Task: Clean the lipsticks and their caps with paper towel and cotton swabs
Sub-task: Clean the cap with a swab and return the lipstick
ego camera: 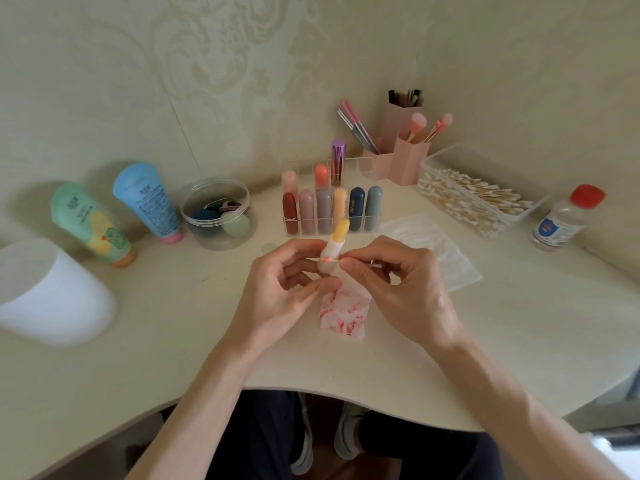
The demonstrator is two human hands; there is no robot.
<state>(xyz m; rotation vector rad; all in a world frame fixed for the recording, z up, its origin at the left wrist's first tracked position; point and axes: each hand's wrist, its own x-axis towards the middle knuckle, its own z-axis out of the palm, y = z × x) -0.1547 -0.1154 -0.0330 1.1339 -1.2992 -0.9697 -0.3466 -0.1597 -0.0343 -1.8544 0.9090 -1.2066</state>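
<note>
Currently left hand (287, 282) grips the uncapped yellow lipstick (334, 247) upright, right hand (398, 278) pinches a cotton swab (330, 259), its reddened tip against the tube.

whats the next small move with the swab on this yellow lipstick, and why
Probably rotate the lipstick slightly in the left hand. The right hand pinches the cotton swab with its tip against the tube just below the yellow stick, and the tip is already pink, so the next stretch of rim likely needs wiping.
</note>
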